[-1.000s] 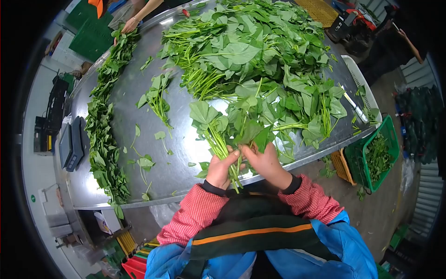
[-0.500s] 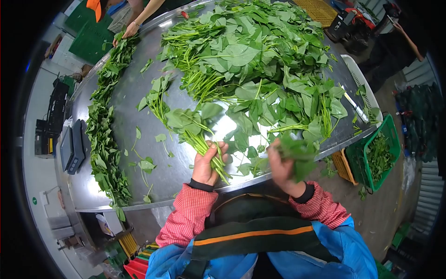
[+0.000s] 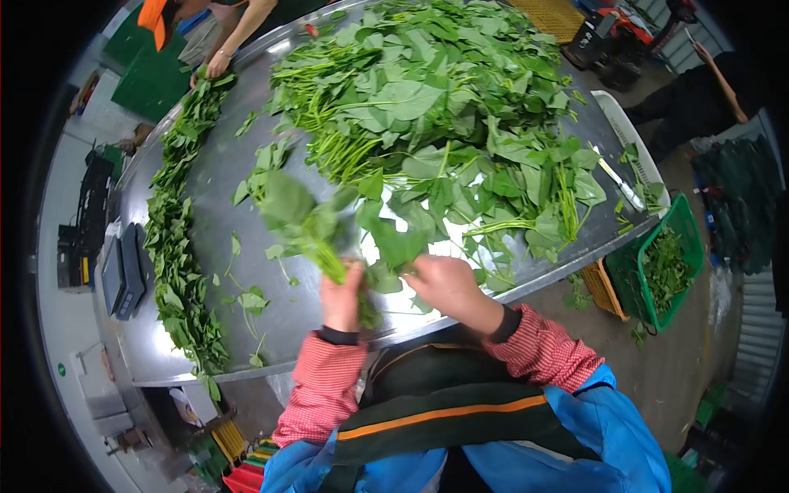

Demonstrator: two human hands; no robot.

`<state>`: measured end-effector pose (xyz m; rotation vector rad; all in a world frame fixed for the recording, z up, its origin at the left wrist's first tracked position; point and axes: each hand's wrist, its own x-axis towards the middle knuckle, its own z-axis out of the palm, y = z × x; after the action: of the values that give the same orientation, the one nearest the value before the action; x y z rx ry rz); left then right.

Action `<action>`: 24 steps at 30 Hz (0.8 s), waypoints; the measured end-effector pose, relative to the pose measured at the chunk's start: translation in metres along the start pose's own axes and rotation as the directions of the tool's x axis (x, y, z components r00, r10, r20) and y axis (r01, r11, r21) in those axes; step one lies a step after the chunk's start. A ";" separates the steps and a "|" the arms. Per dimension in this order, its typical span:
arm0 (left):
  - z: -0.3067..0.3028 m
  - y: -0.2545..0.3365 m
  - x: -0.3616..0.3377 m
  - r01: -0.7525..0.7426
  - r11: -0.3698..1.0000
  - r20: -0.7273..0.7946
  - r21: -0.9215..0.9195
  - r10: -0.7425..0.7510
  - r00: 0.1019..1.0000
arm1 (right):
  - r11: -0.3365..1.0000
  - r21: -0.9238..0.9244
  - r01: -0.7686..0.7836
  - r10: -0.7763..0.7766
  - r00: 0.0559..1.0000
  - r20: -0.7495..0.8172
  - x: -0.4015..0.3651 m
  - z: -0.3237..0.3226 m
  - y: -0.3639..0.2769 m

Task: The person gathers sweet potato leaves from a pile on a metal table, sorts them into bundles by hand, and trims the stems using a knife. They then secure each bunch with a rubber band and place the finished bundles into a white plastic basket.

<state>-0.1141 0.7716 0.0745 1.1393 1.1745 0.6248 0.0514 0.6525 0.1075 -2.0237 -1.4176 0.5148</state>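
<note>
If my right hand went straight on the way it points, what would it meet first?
Most likely the bunch of greens gripped in the left hand. The right hand points leftward at its lower leaves, though depth is hard to judge.

The bunch is blurred — stems hidden inside the left hand.

Bunch of greens: broad, flat, heart-shaped leaves on thin pale-green stems, fresh-looking, blurred by motion. The stems were gathered low in the left hand, with the stem ends poking out below the fist. The leaves fanned up and to the left, tilted away from the person. The bunch was held raised over the near edge of the steel table. Darker leaf: at the bunch's right side, just at the fingertips of the right hand; grip on it not discernible.
</note>
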 end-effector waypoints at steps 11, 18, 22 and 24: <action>0.012 0.030 -0.011 -0.134 0.970 0.121 -0.202 0.160 0.980 | 0.674 -0.720 -0.166 -0.026 0.969 -0.248 -0.017 -0.072 0.117; 0.106 0.033 -0.031 -0.536 0.768 0.484 0.352 0.341 0.806 | 0.750 -0.626 0.215 -0.346 0.934 -0.094 -0.012 -0.084 0.050; 0.112 0.021 -0.024 0.018 0.997 0.516 -0.080 0.026 0.856 | 0.810 -0.536 0.239 -0.413 0.881 -0.230 -0.020 -0.091 0.022; 0.102 0.023 -0.020 0.412 0.850 0.434 -0.329 -0.252 0.865 | 0.845 -0.500 0.192 -0.352 0.902 -0.250 -0.034 -0.095 0.036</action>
<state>-0.0219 0.7260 0.1009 0.6267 0.8277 0.3332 0.1236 0.5874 0.1531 -2.0726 -1.6872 -0.3214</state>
